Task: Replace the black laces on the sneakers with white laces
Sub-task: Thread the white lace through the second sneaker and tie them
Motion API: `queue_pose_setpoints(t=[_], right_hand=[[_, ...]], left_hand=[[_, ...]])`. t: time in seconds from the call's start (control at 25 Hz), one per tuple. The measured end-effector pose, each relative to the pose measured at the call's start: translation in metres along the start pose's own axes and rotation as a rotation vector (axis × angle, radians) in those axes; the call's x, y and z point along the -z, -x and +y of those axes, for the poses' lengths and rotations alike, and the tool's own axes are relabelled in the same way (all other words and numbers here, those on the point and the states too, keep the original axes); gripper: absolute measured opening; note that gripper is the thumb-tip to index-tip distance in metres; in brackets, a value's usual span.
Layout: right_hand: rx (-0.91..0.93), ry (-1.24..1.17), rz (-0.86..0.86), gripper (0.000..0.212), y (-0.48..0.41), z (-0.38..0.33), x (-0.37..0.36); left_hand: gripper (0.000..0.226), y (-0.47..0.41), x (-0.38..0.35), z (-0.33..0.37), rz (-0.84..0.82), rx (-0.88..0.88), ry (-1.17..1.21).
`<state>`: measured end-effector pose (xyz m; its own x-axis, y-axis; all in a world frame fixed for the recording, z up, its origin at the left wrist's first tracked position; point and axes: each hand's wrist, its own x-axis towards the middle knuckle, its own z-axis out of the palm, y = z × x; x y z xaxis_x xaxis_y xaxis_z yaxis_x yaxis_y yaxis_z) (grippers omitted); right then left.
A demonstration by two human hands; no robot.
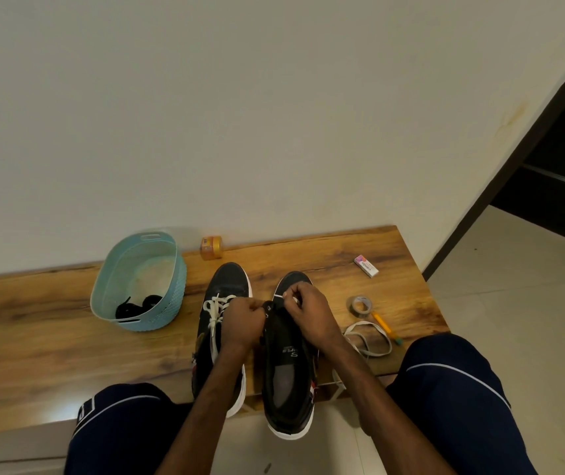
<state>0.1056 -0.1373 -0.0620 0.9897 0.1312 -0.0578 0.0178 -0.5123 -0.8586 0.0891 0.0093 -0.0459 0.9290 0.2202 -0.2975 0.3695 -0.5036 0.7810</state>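
Two black sneakers stand side by side on the wooden table [51, 337], heels over its near edge. The left sneaker [226, 286] carries a white lace across its eyelets. The right sneaker [287, 378] has its tongue bare. My left hand [243, 323] grips the right sneaker's left eyelet flap. My right hand [311, 310] pinches the tip of a white lace [370, 341] just above the toe end of the eyelets; the rest of that lace trails in a loop on the table to the right. Black laces [137, 308] lie in the blue basket [171, 279].
A yellow jar [211, 247] stands by the wall behind the sneakers. To the right lie a small white box [366, 265], a roll of tape [359, 306] and a yellow pen [385, 325]. My knees sit below the table edge.
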Motion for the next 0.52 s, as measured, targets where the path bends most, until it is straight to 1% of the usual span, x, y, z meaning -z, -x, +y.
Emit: queue_pose_setpoints(t=[0.08, 0.16, 0.52], right_hand=[[0.009, 0.157, -0.069, 0.013, -0.0012, -0.0002, -0.0025], [0.020, 0.258, -0.103, 0.015, -0.0012, -0.0010, -0.0034], [0.053, 0.412, -0.158, 0.019, -0.0027, -0.0039, -0.0047]], left_hand=[[0.030, -0.0014, 0.0014, -0.0029, -0.029, 0.029, 0.063], [0.032, -0.0014, -0.0008, -0.0045, -0.038, 0.036, 0.090], [0.032, 0.0020, -0.0038, -0.0034, -0.018, 0.035, 0.104]])
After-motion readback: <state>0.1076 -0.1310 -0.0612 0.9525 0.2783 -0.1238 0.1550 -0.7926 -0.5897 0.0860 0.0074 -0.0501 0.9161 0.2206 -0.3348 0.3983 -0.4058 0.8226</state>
